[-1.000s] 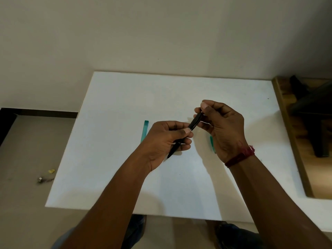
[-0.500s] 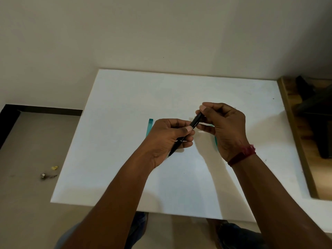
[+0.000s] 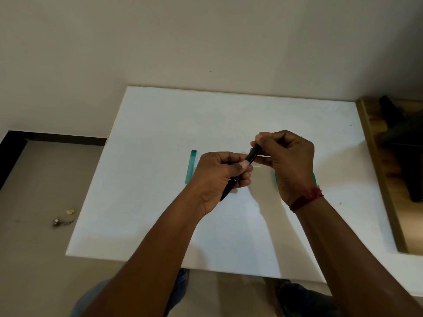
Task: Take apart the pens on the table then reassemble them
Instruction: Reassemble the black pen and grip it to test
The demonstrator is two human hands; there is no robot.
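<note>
1. Now, the white bench (image 3: 160,213) sits against a plain beige wall (image 3: 206,42), with a wooden ledge (image 3: 375,179) along its right.
2. Above mid-bench, the left hand (image 3: 215,179) grips the tilted black pen (image 3: 251,154) low, and the right hand (image 3: 289,161) pinches its top.
3. One teal pen part (image 3: 191,165) lies flat just left of the hands; another teal piece (image 3: 276,177) peeks out under the right hand.
4. The grey floor (image 3: 45,179) at left carries small scraps (image 3: 68,212).

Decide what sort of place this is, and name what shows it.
Probably a plain indoor room used as a work spot: a white table set against a bare wall, with a hard floor beside it.
</note>
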